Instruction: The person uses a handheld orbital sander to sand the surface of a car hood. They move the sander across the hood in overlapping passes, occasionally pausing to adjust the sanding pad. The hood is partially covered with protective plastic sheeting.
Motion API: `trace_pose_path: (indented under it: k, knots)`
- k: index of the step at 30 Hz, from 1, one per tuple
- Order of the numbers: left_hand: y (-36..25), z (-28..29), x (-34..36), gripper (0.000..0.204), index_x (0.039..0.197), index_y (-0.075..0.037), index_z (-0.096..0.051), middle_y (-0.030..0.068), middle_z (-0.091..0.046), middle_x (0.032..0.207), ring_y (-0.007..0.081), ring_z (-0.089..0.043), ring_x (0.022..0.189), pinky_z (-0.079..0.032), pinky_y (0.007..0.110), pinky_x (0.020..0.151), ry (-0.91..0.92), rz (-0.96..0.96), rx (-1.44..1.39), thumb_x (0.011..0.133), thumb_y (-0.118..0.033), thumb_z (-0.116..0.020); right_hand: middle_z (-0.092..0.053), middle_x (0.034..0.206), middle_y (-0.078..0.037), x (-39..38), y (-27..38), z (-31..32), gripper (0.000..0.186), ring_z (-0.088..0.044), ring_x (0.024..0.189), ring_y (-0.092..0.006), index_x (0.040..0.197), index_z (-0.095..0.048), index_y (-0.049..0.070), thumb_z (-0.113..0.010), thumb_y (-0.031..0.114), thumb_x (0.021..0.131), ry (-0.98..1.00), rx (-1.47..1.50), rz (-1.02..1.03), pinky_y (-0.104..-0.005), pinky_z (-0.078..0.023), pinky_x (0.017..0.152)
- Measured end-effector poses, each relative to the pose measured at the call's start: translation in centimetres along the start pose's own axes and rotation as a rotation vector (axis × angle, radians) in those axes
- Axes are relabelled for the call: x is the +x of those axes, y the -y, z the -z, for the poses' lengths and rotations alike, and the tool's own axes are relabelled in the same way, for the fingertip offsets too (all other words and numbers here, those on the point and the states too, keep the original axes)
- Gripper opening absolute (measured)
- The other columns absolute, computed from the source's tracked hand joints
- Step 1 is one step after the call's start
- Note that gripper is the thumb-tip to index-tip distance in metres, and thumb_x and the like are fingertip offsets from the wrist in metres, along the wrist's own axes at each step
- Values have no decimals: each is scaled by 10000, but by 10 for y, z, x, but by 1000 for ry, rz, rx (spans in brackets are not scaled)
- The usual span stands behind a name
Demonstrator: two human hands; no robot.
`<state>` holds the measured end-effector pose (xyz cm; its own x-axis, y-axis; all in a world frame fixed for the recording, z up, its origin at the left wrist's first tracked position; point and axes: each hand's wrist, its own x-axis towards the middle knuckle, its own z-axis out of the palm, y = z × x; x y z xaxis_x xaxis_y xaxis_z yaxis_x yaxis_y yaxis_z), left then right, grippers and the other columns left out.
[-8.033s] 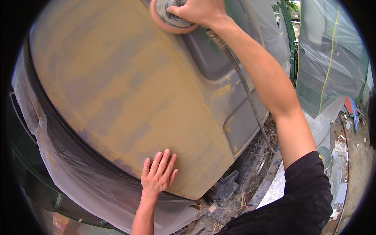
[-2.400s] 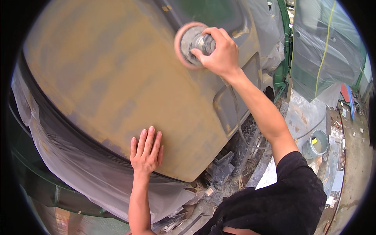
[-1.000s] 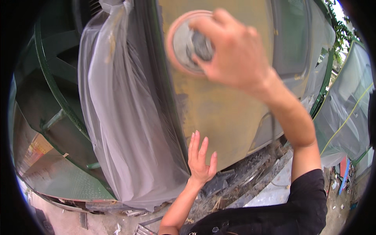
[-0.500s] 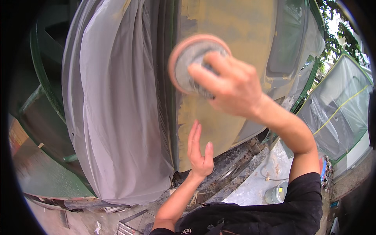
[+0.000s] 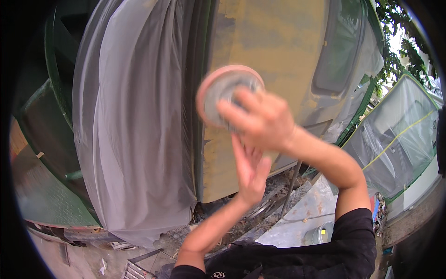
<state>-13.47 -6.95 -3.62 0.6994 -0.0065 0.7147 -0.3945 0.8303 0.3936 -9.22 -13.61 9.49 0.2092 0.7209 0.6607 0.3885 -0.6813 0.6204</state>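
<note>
My right hand (image 5: 265,118) grips a round sanding pad (image 5: 211,100), grey-backed with a pinkish-orange rim, near the left edge of a yellow-and-grey vehicle panel (image 5: 274,51). Motion blurs the pad and fingers; whether the pad's face fully meets the panel is hidden. Just below, my left hand (image 5: 252,179) is raised with its fingers stretched out, their tips partly behind the right hand. Nothing shows in the left hand. I cannot tell whether it touches the panel.
Grey plastic sheeting (image 5: 134,121) drapes down left of the panel. A window opening (image 5: 339,51) lies at the panel's right. Beyond stands a green-framed door (image 5: 385,144) covered in clear film. A grey bucket (image 5: 316,235) sits low on the right, and a metal grate (image 5: 139,269) at lower left.
My right hand and the sanding pad have moved down and slightly left. My left hand has shifted right and a little up, so its fingertips now meet the right hand in the view.
</note>
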Motion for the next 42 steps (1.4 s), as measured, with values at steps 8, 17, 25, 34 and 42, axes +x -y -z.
trace_pose_path:
  k: [8,17,25,34,42]
  knots:
    - [130,-14,-25,904,1661,-34,-182,187,-364,1646,279,-399,1499,-241,457,1268,427,427,-32,1056,-652,-445,-689,1011,-122,128,-86,62,433,-712,826,-303,1144,-719,86,-829,143,729,-127,-74,-94,-391,-581,739]
    - [200,-9,-220,865,1631,-66,-268,185,-410,1585,266,-403,1473,-357,435,1192,118,789,53,1042,-665,-473,-660,1004,-28,61,-30,24,500,-716,779,-274,1142,-705,220,-840,121,671,-33,-20,-83,-379,-577,653]
    - [222,-1,-165,1087,1680,-61,-2,250,-116,1719,348,-110,1609,-123,486,1287,9,549,3,989,-757,-469,-613,954,-10,-10,29,-14,493,-626,694,-183,1144,-716,221,-746,123,662,41,-87,90,-311,-533,579]
    - [257,27,-221,632,1526,-45,-472,212,-544,1496,315,-490,1421,-371,406,1160,189,717,205,1114,-520,-412,-589,949,-10,-61,89,-44,416,-484,576,-119,1144,-693,225,-691,217,728,58,-93,178,-255,-441,491]
    - [251,70,-324,556,1236,-4,-645,271,-713,964,484,-685,964,-522,512,810,107,836,570,1081,-515,-491,-636,1009,-35,-89,98,-40,400,-544,619,-127,1136,-713,232,-702,204,737,137,-32,185,-263,-490,524]
